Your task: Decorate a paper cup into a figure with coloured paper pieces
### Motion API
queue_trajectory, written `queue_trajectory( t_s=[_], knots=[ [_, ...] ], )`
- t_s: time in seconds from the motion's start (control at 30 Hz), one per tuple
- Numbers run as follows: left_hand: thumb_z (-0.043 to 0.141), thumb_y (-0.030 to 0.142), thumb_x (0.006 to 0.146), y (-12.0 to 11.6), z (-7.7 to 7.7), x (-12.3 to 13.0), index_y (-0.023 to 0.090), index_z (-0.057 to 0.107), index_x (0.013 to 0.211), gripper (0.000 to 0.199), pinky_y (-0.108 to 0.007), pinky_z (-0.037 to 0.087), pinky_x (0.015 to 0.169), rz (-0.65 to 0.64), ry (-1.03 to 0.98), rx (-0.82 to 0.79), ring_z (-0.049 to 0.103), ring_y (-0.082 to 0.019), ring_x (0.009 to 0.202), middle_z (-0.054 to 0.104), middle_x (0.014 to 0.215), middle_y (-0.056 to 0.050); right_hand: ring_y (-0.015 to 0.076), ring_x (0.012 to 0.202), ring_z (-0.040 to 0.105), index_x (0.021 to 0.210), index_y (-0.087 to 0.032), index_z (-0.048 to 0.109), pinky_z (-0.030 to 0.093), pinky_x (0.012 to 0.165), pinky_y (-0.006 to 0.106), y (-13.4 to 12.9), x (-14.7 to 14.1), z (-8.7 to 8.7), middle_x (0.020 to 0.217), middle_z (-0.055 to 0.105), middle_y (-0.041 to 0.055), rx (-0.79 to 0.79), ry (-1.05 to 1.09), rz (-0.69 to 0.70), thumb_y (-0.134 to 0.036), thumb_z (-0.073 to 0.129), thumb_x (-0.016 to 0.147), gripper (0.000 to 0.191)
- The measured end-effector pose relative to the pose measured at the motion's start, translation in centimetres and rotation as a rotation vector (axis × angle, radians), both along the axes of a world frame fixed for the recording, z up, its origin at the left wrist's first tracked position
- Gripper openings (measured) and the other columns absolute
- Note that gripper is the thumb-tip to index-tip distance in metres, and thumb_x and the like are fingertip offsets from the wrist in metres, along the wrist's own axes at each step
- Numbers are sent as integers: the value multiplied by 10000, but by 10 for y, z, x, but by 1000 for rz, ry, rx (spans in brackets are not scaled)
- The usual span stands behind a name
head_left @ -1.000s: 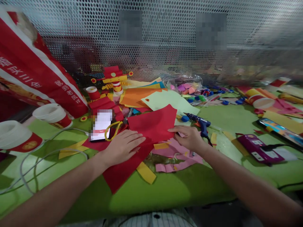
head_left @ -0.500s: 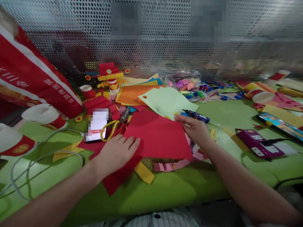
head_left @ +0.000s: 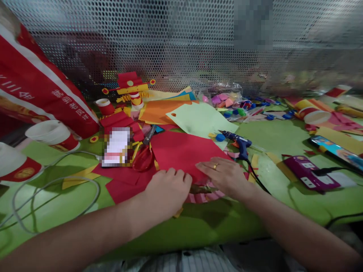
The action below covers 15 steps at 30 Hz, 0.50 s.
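Observation:
A sheet of red paper (head_left: pixel 181 149) lies in front of me, its near edge between my hands. My left hand (head_left: pixel 170 190) is closed over the near left part of that edge, knuckles up and thumb hidden. On the near right part my right hand (head_left: pixel 227 175), with a ring on one finger, holds the edge, its fingers pointing left over the sheet. Left of the sheet are scissors (head_left: pixel 143 158) with red and yellow handles. A blue glue gun (head_left: pixel 241 143) stands beyond my right hand. Pleated pink paper (head_left: pixel 205 197) shows below the sheet.
A phone (head_left: pixel 116 147) lies at left, near paper cups (head_left: pixel 52 136) and a looped cable (head_left: pixel 98 189). Behind are a red paper hat figure (head_left: pixel 133 88), a pale green sheet (head_left: pixel 204 119) and orange paper (head_left: pixel 161 111). A purple power strip (head_left: pixel 310 172) is at right.
My left hand has moved right onto the near edge of the red sheet. My right hand has come from the sheet's far right corner down to its near edge, uncovering the glue gun.

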<state>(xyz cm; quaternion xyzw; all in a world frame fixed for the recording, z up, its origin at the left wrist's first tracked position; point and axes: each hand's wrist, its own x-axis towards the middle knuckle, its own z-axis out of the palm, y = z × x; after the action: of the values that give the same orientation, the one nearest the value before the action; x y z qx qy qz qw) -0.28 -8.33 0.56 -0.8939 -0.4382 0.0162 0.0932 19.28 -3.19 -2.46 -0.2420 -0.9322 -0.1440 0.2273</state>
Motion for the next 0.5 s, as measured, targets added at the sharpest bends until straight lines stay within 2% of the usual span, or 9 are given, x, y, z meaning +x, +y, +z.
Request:
queue_trajectory(
  t_s=[0.13,0.23,0.3,0.37,0.43,0.5],
  knots=[
    [420,126,824,3,9,-38,171,604,948,227,-295,504,754,-246,-138,247,615,-166,836,682,886,-58,121,854,654,985,-239,668,495,846,283,17,10,-4,921,724,17,-9,132,72,-59,407,806,364],
    [394,79,831,-1,9,-51,171,605,1000,286,-347,459,872,-377,-85,412,597,-177,920,686,939,-66,137,1020,603,989,-278,665,424,961,364,25,6,-6,1016,702,4,-19,117,85,-91,421,835,343],
    [416,100,831,-5,1,-48,148,614,998,264,-384,444,886,-438,-53,438,592,-203,947,681,968,-93,163,1113,546,981,-308,667,359,1011,436,29,0,-9,1079,679,-2,-43,66,24,-86,438,826,354],
    [435,118,828,-7,-11,-38,125,628,954,231,-398,448,862,-441,-32,405,599,-219,926,679,956,-106,201,1168,500,990,-316,667,323,1017,495,32,-4,-12,1141,649,7,-84,-21,-65,-60,466,796,379],
    [449,135,827,-7,-24,-24,131,639,869,195,-377,469,796,-459,-6,324,609,-213,857,682,899,-85,242,1184,479,1002,-297,669,305,1007,539,33,-6,-13,1173,630,31,-111,-102,-149,-27,486,756,409],
    [442,142,829,-3,-30,-11,138,637,832,196,-360,479,723,-447,0,274,609,-209,802,681,840,-68,260,1166,491,1002,-270,674,291,1001,562,32,-3,-9,1162,636,45,-92,-112,-201,-6,472,728,431]
  ],
)
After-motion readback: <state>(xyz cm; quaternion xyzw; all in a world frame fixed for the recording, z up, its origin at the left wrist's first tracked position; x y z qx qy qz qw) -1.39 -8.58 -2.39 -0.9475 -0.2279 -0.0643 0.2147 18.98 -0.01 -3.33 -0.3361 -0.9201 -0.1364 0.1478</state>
